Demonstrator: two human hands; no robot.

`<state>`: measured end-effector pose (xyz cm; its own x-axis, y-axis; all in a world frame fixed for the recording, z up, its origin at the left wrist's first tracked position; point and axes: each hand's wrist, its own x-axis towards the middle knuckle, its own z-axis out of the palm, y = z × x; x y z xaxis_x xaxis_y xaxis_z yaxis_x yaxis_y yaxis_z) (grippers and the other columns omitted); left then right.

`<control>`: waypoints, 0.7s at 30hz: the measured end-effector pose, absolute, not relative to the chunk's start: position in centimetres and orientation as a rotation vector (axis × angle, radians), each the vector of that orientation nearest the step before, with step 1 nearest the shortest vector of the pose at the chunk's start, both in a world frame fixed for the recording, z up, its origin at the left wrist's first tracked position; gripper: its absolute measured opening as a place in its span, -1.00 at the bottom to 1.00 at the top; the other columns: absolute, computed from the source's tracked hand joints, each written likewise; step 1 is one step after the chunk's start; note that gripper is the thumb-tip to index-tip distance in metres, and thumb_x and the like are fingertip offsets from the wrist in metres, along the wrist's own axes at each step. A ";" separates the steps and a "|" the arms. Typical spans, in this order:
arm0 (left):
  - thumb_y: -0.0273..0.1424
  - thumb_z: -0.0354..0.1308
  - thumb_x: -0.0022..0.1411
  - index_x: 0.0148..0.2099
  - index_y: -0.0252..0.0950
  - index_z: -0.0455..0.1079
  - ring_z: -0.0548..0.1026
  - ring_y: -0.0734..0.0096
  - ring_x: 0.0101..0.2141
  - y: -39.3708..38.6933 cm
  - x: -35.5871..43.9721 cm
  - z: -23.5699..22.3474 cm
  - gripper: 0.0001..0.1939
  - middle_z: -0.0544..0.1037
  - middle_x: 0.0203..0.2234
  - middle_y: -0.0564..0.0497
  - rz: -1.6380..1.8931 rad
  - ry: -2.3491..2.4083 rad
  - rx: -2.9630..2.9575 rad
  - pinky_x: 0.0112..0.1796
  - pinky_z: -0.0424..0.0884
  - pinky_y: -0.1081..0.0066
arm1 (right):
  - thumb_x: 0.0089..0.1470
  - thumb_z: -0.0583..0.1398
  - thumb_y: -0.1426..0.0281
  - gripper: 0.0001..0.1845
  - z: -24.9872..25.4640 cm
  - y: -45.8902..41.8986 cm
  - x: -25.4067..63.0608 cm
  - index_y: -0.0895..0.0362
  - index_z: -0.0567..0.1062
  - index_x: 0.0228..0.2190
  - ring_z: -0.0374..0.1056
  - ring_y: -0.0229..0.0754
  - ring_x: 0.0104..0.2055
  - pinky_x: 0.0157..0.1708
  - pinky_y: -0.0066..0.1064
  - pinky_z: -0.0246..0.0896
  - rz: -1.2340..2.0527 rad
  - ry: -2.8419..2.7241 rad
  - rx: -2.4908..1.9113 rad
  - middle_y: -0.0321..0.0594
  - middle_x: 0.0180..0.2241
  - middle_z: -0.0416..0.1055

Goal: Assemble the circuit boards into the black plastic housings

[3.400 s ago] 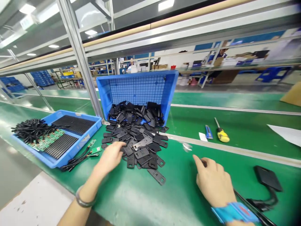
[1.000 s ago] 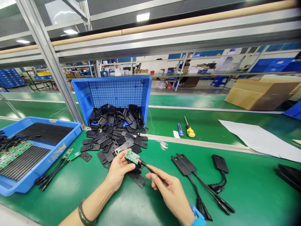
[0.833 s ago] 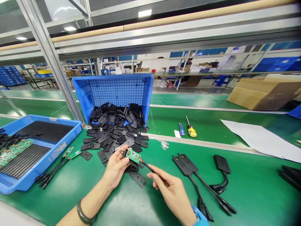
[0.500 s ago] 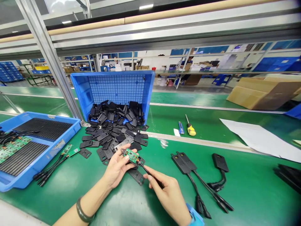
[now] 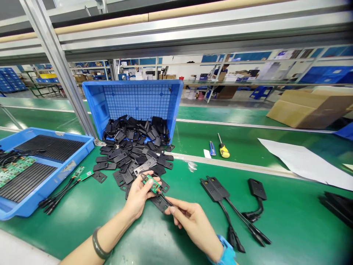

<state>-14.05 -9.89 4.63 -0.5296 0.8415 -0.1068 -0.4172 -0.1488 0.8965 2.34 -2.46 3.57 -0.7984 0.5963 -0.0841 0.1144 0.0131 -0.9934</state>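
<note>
My left hand pinches a small green circuit board just above the green bench mat. My right hand is closed on the black cable that runs off the board's right end. Directly under the board lies a black plastic housing piece, at the near edge of a heap of black plastic housings. The heap spills out of a tipped blue crate behind it.
A blue tray at the left holds black slotted racks, green boards and cables. Two loose boards with cables lie beside it. Finished black cabled units lie at the right. A screwdriver, a blue knife, white paper and a cardboard box sit farther back.
Both hands have lowered slightly toward the mat with the board and cable. The right hand has slid up the cable, closer to the board. Much earlier both hands were empty on the mat.
</note>
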 end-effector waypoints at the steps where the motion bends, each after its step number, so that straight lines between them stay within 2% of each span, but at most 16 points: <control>1: -0.25 0.26 0.13 0.05 -0.27 0.28 0.50 0.11 -0.12 -9.9 -14.0 4.6 -0.54 0.51 -0.13 -0.21 1.811 1.212 0.548 -0.20 0.45 0.22 | 0.06 0.17 0.16 -0.50 3.7 -2.4 2.3 0.22 0.51 -0.05 0.23 -0.29 -0.59 -0.60 -0.46 0.17 1.866 -1.913 -0.738 -0.10 -0.41 0.52; 12: -0.21 0.31 0.05 -0.06 -0.30 0.32 0.53 0.09 -0.17 -9.8 -13.8 4.3 -0.54 0.55 -0.23 -0.18 1.849 1.293 0.531 -0.25 0.48 0.26 | 0.07 0.15 0.22 -0.57 3.2 -2.6 1.9 0.18 0.54 -0.09 0.28 -0.27 -0.56 -0.54 -0.43 0.24 1.705 -2.004 -0.732 -0.15 -0.42 0.53; 16: -0.20 0.25 0.10 -0.05 -0.29 0.25 0.55 0.15 -0.21 -9.8 -13.5 4.4 -0.56 0.56 -0.26 -0.16 1.834 1.354 0.621 -0.25 0.48 0.28 | 0.01 0.20 0.15 -0.49 3.5 -2.6 1.6 0.22 0.51 -0.08 0.28 -0.28 -0.57 -0.55 -0.45 0.24 1.878 -1.916 -0.757 -0.14 -0.43 0.50; 18: -0.21 0.20 0.16 -0.03 -0.27 0.21 0.55 0.18 -0.24 -9.9 -13.3 4.4 -0.59 0.56 -0.27 -0.14 1.814 1.399 0.713 -0.21 0.47 0.26 | -0.02 0.22 0.14 -0.51 3.7 -2.5 1.3 0.24 0.52 -0.15 0.25 -0.31 -0.59 -0.57 -0.47 0.21 1.958 -1.917 -0.763 -0.18 -0.47 0.47; 21: -0.21 0.13 0.22 -0.02 -0.24 0.18 0.54 0.20 -0.23 -10.0 -12.9 4.2 -0.65 0.56 -0.27 -0.12 1.775 1.484 0.845 -0.19 0.46 0.25 | 0.02 0.20 0.17 -0.67 3.9 -2.5 0.9 0.21 0.53 -0.40 0.19 -0.34 -0.63 -0.60 -0.51 0.12 1.860 -2.005 -0.753 -0.28 -0.59 0.39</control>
<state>-12.89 -10.00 4.17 -0.5692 0.8199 0.0616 -0.0843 -0.1327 0.9876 0.88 -2.54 3.86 -0.8161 0.5635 -0.1281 0.1699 0.0222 -0.9852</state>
